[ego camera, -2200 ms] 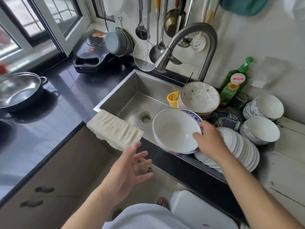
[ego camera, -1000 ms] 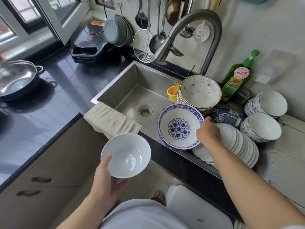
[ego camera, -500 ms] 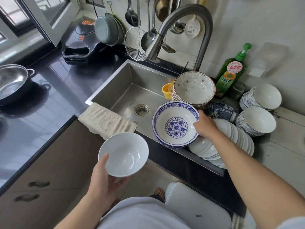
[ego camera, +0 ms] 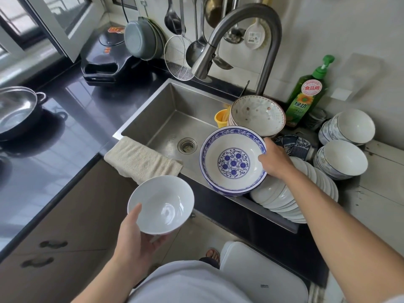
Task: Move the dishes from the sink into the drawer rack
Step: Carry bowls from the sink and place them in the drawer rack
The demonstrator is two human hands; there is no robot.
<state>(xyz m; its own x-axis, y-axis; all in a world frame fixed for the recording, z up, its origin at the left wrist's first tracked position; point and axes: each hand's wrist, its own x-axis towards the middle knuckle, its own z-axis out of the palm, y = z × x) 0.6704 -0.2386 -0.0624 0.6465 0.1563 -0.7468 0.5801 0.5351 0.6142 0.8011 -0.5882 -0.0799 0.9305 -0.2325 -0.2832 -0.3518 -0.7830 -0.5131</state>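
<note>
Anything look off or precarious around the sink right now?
Yes. The fanned stack of white plates leans over the sink's front edge. The beige cloth also hangs over that edge. Nothing looks spilled or broken.

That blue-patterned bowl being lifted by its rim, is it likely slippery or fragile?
The blue-patterned bowl looks glazed and glossy, so probably slick, especially coming from the sink. It seems ceramic: rigid, likely chips if knocked. The right hand pinches only its rim, so it may tilt.
</note>
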